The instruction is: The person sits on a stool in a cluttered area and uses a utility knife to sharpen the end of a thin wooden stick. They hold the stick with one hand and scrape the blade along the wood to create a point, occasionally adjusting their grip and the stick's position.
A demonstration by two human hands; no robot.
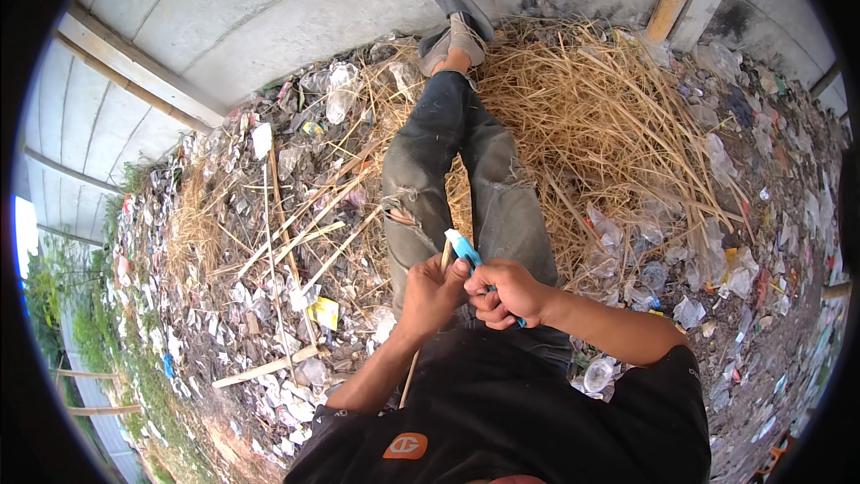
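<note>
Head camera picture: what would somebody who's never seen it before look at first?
Probably what looks like a bright blue utility knife in the right hand, just below the middle, beside the thin stick in the left hand. Next, the big golden straw pile, mostly right of the torn trousers stretched up the centre.

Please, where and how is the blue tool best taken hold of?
Probably around the middle of its long, slim body, from the person's right, as the right hand holds it. The blue tool slants, its lower end showing below that hand. Its pale upper end lies beside the stick in the left hand, so that side looks crowded.
</note>
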